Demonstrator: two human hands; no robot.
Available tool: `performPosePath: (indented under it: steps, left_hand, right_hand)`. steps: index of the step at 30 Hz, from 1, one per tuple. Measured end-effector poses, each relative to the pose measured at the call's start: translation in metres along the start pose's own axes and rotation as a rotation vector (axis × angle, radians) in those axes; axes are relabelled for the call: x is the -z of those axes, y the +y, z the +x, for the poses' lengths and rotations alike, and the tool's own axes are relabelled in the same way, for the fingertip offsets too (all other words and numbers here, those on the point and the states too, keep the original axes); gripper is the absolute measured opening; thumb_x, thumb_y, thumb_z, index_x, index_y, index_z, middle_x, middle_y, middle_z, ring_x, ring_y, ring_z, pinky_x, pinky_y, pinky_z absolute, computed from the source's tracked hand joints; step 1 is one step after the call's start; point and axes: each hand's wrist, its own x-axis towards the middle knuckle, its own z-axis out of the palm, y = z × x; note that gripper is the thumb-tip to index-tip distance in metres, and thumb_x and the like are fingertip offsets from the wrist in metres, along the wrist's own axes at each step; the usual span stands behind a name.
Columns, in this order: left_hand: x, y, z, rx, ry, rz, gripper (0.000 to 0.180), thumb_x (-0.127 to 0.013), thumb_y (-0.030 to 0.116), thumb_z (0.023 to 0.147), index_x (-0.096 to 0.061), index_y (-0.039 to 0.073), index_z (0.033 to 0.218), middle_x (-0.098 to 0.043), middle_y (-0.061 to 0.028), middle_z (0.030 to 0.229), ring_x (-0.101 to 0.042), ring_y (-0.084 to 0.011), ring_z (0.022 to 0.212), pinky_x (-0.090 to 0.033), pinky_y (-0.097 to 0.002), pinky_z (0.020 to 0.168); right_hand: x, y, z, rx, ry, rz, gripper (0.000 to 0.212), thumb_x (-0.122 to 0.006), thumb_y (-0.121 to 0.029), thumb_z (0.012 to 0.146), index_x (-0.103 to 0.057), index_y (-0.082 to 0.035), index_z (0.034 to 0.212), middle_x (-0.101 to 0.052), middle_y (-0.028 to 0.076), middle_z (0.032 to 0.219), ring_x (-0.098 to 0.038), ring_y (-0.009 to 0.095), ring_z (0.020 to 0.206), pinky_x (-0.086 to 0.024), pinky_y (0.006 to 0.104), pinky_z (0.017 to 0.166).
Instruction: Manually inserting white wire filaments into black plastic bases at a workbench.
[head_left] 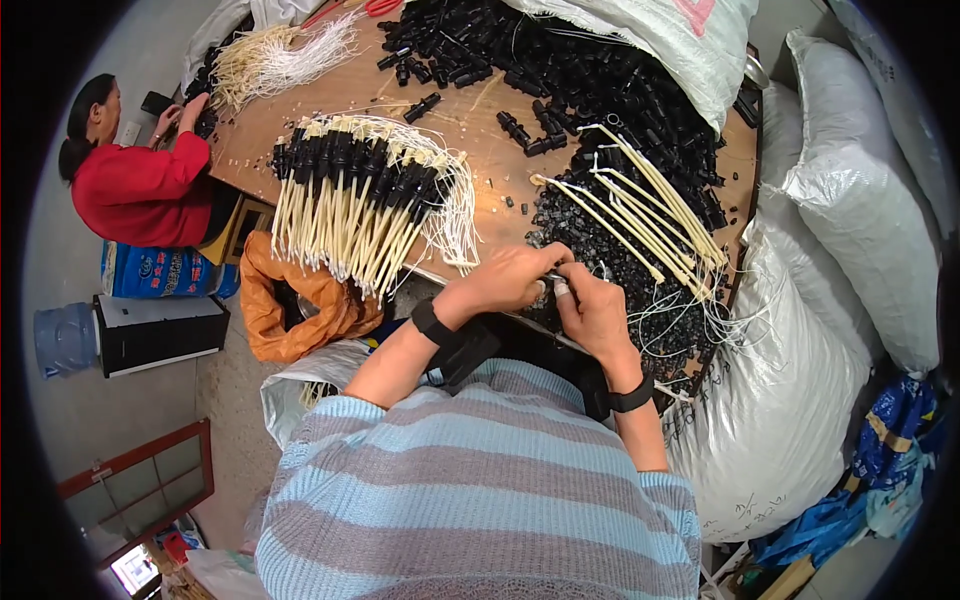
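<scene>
My left hand (507,279) and my right hand (597,308) meet at the table's near edge, fingertips pinched together. Something small sits between them, mostly covered by the fingers; I cannot make out its kind. Right beside my hands spreads a heap of small dark plastic pieces (640,330). Several cream-coloured rods with thin white cords (650,215) lie across that heap. Left of my hands, at the near edge, is a thick row of cream rods with black sleeves (350,200), their white cords trailing to the right.
Black plastic connectors (620,90) pile up at the back under a white woven sack (660,35). A bundle of white cords (290,60) lies far left near a person in red (140,185). Full white sacks (780,390) stand right; an orange sack (300,325) is below the table's left.
</scene>
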Motion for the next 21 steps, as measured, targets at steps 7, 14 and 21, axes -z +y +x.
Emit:
performPosePath:
  steps: [7, 14, 21]
  left_hand:
    - [-0.005, 0.002, -0.001, -0.167, 0.357, 0.023, 0.031, -0.067, 0.004, 0.065, -0.061, 0.004, 0.096, -0.061, -0.0071, 0.087, -0.059, -0.0254, 0.085, -0.047, -0.0337, 0.077]
    - [-0.019, -0.015, -0.002, -0.108, 0.41, -0.217, 0.02, -0.067, 0.003, 0.07, -0.063, 0.003, 0.09, -0.063, -0.0073, 0.087, -0.059, -0.0244, 0.08, -0.047, -0.0324, 0.074]
    - [-0.007, -0.01, -0.002, -0.345, 0.513, -0.144, 0.012, -0.066, -0.003, 0.069, -0.067, 0.004, 0.078, -0.066, -0.0055, 0.083, -0.062, -0.02, 0.078, -0.048, -0.0264, 0.069]
  right_hand:
    - [-0.011, 0.004, -0.005, -0.01, 0.131, -0.186, 0.013, -0.059, -0.005, 0.087, -0.059, -0.008, 0.1, -0.063, 0.017, 0.076, -0.064, 0.036, 0.066, -0.05, 0.0415, 0.054]
    - [-0.008, -0.002, -0.003, 0.044, 0.205, -0.163, 0.017, -0.064, -0.003, 0.084, -0.062, -0.007, 0.1, -0.066, 0.014, 0.081, -0.065, 0.033, 0.065, -0.051, 0.0378, 0.054]
    - [-0.007, -0.005, -0.003, 0.067, 0.244, -0.022, 0.013, -0.065, -0.004, 0.086, -0.065, -0.005, 0.099, -0.066, 0.014, 0.08, -0.065, 0.03, 0.064, -0.05, 0.0329, 0.054]
